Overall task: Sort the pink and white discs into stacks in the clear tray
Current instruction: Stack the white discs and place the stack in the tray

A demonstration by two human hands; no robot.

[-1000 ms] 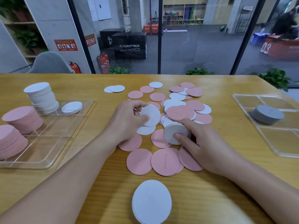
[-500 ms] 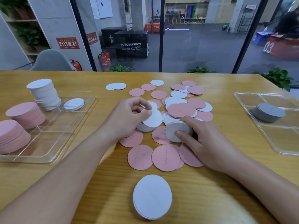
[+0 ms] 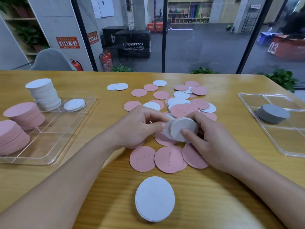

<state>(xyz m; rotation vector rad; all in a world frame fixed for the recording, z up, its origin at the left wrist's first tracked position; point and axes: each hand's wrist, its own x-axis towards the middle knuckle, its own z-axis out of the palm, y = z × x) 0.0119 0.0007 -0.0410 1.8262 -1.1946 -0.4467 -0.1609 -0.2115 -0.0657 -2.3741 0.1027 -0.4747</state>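
Loose pink discs [image 3: 142,158] and white discs [image 3: 181,95] lie scattered over the middle of the wooden table. My right hand [image 3: 212,142] grips a small stack of white discs [image 3: 183,129], raised and tilted above the pile. My left hand [image 3: 138,128] pinches the left edge of that same stack. The clear tray [image 3: 54,139] at the left holds a tall white stack [image 3: 43,94], a low white stack [image 3: 74,104] and two pink stacks [image 3: 24,114].
A short pile of white discs [image 3: 155,199] lies near the table's front edge. A second clear tray [image 3: 283,139] at the right holds a grey disc stack [image 3: 273,113]. A glass wall runs behind the table.
My left hand carried its white disc rightward and joined it to the stack. My right hand lifted that stack off the table and tilted it up. Both hands now meet on it.
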